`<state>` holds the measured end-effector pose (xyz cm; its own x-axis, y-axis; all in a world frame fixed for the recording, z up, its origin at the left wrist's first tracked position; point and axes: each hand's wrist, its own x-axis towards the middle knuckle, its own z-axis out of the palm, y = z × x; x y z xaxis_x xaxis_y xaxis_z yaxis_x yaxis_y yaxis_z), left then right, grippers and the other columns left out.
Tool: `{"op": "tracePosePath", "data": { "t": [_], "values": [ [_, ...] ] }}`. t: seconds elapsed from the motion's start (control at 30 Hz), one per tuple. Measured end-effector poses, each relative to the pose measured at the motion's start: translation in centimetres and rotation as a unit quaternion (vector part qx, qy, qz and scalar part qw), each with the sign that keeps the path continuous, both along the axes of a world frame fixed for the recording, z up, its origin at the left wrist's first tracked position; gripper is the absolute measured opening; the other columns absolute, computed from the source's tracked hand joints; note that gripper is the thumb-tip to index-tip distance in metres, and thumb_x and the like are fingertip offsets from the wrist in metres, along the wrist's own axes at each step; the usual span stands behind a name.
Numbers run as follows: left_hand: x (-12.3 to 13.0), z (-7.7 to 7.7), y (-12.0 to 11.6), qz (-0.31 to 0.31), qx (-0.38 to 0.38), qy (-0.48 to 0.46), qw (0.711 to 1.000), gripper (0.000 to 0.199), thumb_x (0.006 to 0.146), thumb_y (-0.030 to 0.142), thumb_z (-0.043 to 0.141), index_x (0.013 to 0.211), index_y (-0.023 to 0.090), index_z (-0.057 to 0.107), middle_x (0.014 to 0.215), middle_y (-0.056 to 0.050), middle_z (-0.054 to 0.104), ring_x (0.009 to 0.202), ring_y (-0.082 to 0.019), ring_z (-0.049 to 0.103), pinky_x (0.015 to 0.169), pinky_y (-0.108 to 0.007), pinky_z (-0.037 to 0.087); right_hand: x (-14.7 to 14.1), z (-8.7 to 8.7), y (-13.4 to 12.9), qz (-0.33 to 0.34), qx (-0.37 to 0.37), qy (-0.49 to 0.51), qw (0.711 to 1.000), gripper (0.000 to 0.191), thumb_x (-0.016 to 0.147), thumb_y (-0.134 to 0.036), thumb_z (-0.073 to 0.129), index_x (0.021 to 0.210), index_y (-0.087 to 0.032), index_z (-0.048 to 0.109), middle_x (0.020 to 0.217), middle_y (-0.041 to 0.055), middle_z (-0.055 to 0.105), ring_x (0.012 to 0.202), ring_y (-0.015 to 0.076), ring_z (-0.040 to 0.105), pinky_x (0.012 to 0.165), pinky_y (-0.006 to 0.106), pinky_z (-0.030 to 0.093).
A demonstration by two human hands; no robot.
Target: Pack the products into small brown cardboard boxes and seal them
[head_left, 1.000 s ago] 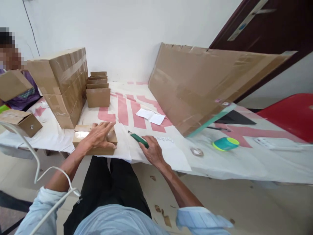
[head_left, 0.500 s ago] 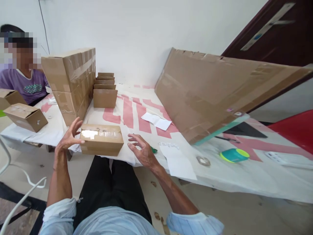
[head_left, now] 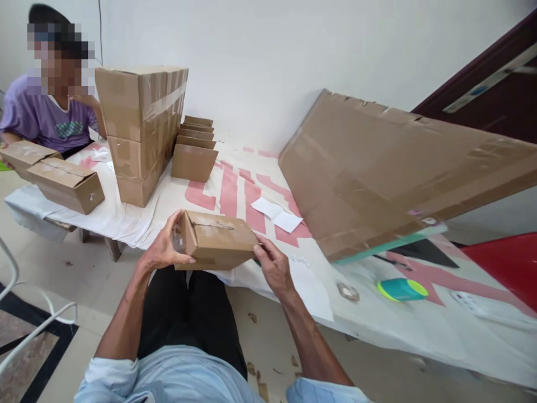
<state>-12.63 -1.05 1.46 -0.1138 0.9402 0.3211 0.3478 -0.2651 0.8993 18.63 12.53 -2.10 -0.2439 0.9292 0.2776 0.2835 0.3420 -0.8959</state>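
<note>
A small brown cardboard box [head_left: 222, 238], flaps closed on top, is between my hands at the table's front edge. My left hand [head_left: 166, 246] grips its left end, thumb along the lower front and fingers around the back corner. At the right end, my right hand [head_left: 274, 263] holds the box with thumb and fingertips at the corner. Clear tape shows on the left end of the box. Whether the underside touches the table cannot be told.
Stacked cartons [head_left: 145, 134] stand at the left back, beside a row of cardboard pieces [head_left: 194, 162]. A large cardboard sheet [head_left: 377, 173] leans at right. White papers [head_left: 277, 215], a tape roll [head_left: 348, 291] and a teal-yellow object [head_left: 401, 290] lie rightward. A co-worker [head_left: 54, 112] sits left near another box [head_left: 67, 182].
Both hands have closed in on the box from its two sides and taken hold. It is turned, showing its left end. The view has shifted left; the co-worker's hand now touches a box.
</note>
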Motion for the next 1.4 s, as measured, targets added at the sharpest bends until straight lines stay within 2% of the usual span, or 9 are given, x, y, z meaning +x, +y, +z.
{"op": "tracePosePath", "data": {
  "t": [0.2, 0.37, 0.53, 0.67, 0.8, 0.97, 1.1, 1.23, 1.4],
  "values": [
    [2.2, 1.1, 0.1, 0.007, 0.052, 0.041, 0.998, 0.128, 0.059, 0.054, 0.102, 0.167, 0.028, 0.037, 0.17, -0.017, 0.044, 0.158, -0.046, 0.041, 0.133, -0.059, 0.031, 1.5, -0.8, 0.3, -0.012, -0.046, 0.041, 0.998, 0.062, 0.087, -0.063, 0.07, 0.132, -0.02, 0.078, 0.135, 0.0135, 0.077, 0.125, 0.0352, 0.07, 0.104, 0.052, 0.06],
    [2.5, 1.0, 0.1, -0.004, 0.076, 0.054, 0.996, 0.122, 0.06, 0.061, 0.1, 0.161, 0.027, 0.041, 0.172, -0.02, 0.041, 0.161, -0.045, 0.037, 0.134, -0.063, 0.027, 1.4, -1.1, 0.2, -0.02, -0.049, 0.047, 0.997, 0.061, 0.088, -0.062, 0.068, 0.133, -0.022, 0.077, 0.136, 0.0127, 0.077, 0.126, 0.0344, 0.07, 0.103, 0.052, 0.061],
    [2.7, 1.4, 0.0, -0.008, 0.083, 0.075, 0.994, 0.113, 0.066, 0.062, 0.097, 0.158, 0.027, 0.042, 0.172, -0.021, 0.039, 0.161, -0.045, 0.037, 0.131, -0.062, 0.031, 1.5, -1.5, 0.4, -0.026, -0.049, 0.037, 0.998, 0.059, 0.09, -0.062, 0.065, 0.132, -0.022, 0.076, 0.136, 0.0122, 0.076, 0.126, 0.0338, 0.07, 0.107, 0.053, 0.058],
    [3.1, 2.1, -0.2, -0.01, 0.09, 0.113, 0.989, 0.112, 0.068, 0.06, 0.096, 0.16, 0.027, 0.04, 0.171, -0.021, 0.04, 0.162, -0.046, 0.035, 0.128, -0.062, 0.034, 1.6, -1.6, 0.5, -0.025, -0.056, 0.043, 0.997, 0.059, 0.09, -0.061, 0.064, 0.133, -0.023, 0.075, 0.136, 0.0116, 0.076, 0.125, 0.0327, 0.07, 0.106, 0.052, 0.058],
    [3.2, 2.5, -0.6, 0.002, 0.075, 0.138, 0.988, 0.111, 0.068, 0.051, 0.096, 0.159, 0.027, 0.038, 0.169, -0.021, 0.041, 0.162, -0.045, 0.035, 0.127, -0.062, 0.034, 1.4, -1.2, 0.2, -0.015, -0.062, 0.049, 0.997, 0.058, 0.089, -0.06, 0.067, 0.132, -0.023, 0.073, 0.136, 0.0117, 0.075, 0.125, 0.0325, 0.069, 0.105, 0.052, 0.058],
    [1.9, 1.8, -1.2, 0.029, 0.038, 0.117, 0.992, 0.1, 0.065, 0.035, 0.094, 0.15, 0.026, 0.041, 0.166, -0.019, 0.044, 0.157, -0.042, 0.044, 0.128, -0.058, 0.037, 0.4, -0.1, -1.0, 0.003, -0.024, 0.028, 0.999, 0.058, 0.089, -0.061, 0.07, 0.131, -0.022, 0.073, 0.13, 0.0125, 0.077, 0.119, 0.0318, 0.07, 0.102, 0.05, 0.059],
    [0.4, 0.5, -1.3, 0.051, -0.005, 0.068, 0.996, 0.093, 0.062, 0.037, 0.096, 0.139, 0.024, 0.044, 0.161, -0.019, 0.048, 0.152, -0.041, 0.049, 0.126, -0.059, 0.039, 0.1, 0.3, -1.5, 0.018, 0.004, 0.002, 1.0, 0.058, 0.092, -0.064, 0.067, 0.13, -0.021, 0.073, 0.127, 0.0131, 0.077, 0.116, 0.0314, 0.071, 0.099, 0.047, 0.059],
    [0.0, -0.4, -0.9, 0.06, -0.021, 0.047, 0.997, 0.079, 0.062, 0.035, 0.094, 0.126, 0.025, 0.049, 0.157, -0.017, 0.051, 0.147, -0.041, 0.053, 0.117, -0.059, 0.047, 0.8, 0.2, 0.4, -0.011, 0.05, -0.068, 0.996, 0.062, 0.096, -0.072, 0.055, 0.119, -0.019, 0.076, 0.126, 0.017, 0.076, 0.119, 0.0343, 0.069, 0.099, 0.05, 0.058],
    [0.2, -0.7, -0.5, 0.061, -0.008, 0.044, 0.997, 0.071, 0.061, 0.033, 0.094, 0.12, 0.025, 0.056, 0.155, -0.015, 0.051, 0.146, -0.041, 0.052, 0.114, -0.06, 0.049, 1.7, -0.3, 3.7, -0.019, 0.109, -0.143, 0.983, 0.066, 0.097, -0.076, 0.047, 0.116, -0.021, 0.077, 0.124, 0.017, 0.076, 0.118, 0.0338, 0.068, 0.102, 0.051, 0.055]
  ]
}}
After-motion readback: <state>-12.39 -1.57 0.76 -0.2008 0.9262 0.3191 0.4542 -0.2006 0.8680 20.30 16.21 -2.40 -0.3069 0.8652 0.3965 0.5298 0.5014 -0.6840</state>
